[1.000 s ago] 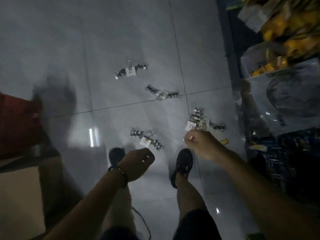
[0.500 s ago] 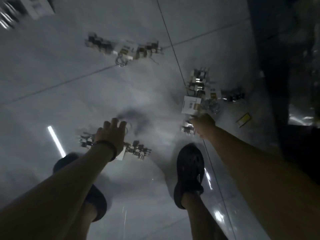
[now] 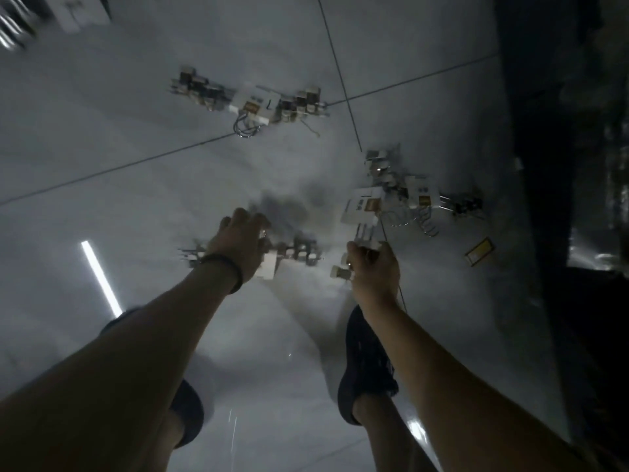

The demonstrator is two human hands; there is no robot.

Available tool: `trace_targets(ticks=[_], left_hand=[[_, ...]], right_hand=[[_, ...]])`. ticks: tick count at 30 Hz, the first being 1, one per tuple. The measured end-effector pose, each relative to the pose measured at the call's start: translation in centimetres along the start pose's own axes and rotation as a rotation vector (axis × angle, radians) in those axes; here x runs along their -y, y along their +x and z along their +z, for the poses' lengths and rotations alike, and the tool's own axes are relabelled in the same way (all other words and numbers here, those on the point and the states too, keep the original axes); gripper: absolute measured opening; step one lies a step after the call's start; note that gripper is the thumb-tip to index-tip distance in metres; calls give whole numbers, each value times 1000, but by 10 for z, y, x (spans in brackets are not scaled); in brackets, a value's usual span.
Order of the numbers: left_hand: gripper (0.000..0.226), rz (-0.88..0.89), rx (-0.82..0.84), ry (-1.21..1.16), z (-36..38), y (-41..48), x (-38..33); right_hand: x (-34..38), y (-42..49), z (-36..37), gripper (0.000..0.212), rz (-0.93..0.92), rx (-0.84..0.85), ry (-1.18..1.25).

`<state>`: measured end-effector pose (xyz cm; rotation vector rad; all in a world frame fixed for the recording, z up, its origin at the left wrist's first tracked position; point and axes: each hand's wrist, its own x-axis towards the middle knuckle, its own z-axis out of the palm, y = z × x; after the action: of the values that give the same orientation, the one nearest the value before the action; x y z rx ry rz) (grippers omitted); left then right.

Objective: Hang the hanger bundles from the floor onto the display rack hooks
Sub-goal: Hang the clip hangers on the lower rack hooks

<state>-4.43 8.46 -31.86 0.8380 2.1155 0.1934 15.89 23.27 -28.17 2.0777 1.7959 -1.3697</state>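
Hanger bundles (image 3: 250, 103) lie scattered on the floor tiles (image 3: 136, 97), so we stoop, judging two can be lifted at once: our right hand (image 3: 372, 267) pinches a clip of the tangled bundle (image 3: 362, 212) at two o'clock, and our left hand (image 3: 238, 247) covers the nearest bundle (image 3: 301, 252) at nine o'clock, its grip hidden.

Three bundles lie on the floor (image 3: 136, 97). The far bundle (image 3: 252, 100) lies farthest ahead, just left of a tile-joint crossing. The near bundle (image 3: 299, 252) lies nearer, its middle under the left hand (image 3: 240, 245). The right bundle (image 3: 401, 192) lies right of it, its near end in the right hand (image 3: 372, 267). A tag (image 3: 480, 255) lies apart, right of that hand. The shoes (image 3: 366, 362) stand nearest, under the arms.
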Motion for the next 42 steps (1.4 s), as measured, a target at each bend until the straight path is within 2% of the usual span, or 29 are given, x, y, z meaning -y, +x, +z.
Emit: trace_targets(ticks=[3,5,6,7,9,10,13,15,17,19,22,24,27,30,33,37,40,42], left_hand=[[53,-198,-86,-227,-7,9,-16],[46,-313,-224,-402,-9,-2,-20],[43,-368,-278,-609,-12,-12,-20],[48,-438,-271,-931,-17,-23,-25],[65,-540,-84,-1575,-21,-48,-29],[64,-526,-12,-1709,-20,-60,-30],[29,-488,72,-1762,-6,-84,-32],[14,-582,44,-1823,8,-93,-33],[13,-686,-15,-1861,22,-96,-29],[22,-787,-49,-1819,34,-93,-24],[26,-914,46,-1701,40,-84,-22],[29,-1001,88,-1683,43,-76,-20],[46,-1019,20,-1846,45,-65,-15],[51,-960,-28,-1983,43,-55,-14],[48,-929,-48,-2021,45,-44,-15],[45,-929,-13,-1960,49,-46,-16],[45,-912,8,-1947,49,-67,-14],[39,-866,32,-1955,46,-83,-15]], right_hand=[[9,-22,-9,28,-142,143,9],[14,-32,-15,18,-201,257,-21],[19,-36,-18,15,-205,323,-26],[21,-37,-19,13,-207,400,-51],[24,-44,-20,12,-230,554,-116],[25,-47,-20,13,-244,607,-159],[31,-52,-17,19,-323,718,-368],[32,-48,-7,26,-412,699,-536],[35,-42,7,38,-554,615,-678],[40,-30,25,42,-753,551,-837],[52,-8,49,36,-886,503,-980],[51,4,61,40,-876,456,-1070],[40,16,73,67,-829,348,-1170],[32,21,85,82,-759,406,-1103],[28,22,94,88,-714,377,-1079],[28,22,96,71,-584,483,-989],[33,12,75,40,-473,679,-735],[41,-6,51,35,-327,742,-566]])
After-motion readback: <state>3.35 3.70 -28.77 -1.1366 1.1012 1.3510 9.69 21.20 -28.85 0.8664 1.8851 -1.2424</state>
